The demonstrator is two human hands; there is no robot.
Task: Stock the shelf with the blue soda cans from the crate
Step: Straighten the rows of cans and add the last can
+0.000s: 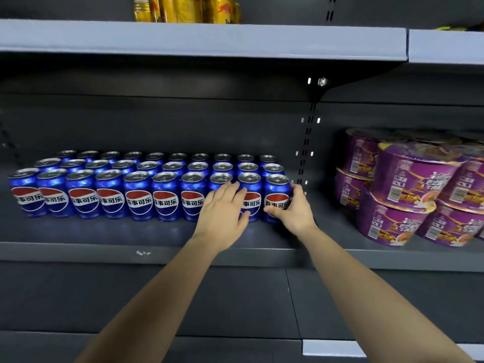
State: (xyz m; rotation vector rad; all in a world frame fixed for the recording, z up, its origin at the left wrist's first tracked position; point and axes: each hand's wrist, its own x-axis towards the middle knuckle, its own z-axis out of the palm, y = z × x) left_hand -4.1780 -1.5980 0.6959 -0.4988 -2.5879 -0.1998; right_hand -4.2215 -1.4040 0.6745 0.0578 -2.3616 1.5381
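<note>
Several blue soda cans [138, 195] stand upright in three rows on the dark shelf [131, 231]. My right hand [293, 208] grips the rightmost front can [276, 191], thumb across its label and fingers round its right side. My left hand [224, 213] lies with straight fingers against the front of the can [220, 178] two places left of that one, covering most of it and part of the can [251, 184] between. The crate is out of view.
Stacked purple noodle bowls [408, 189] fill the shelf to the right, beyond a slotted upright [305, 142]. Gold cans [188, 9] stand on the grey shelf above [209, 40]. A bare strip of shelf lies between the cans and the bowls.
</note>
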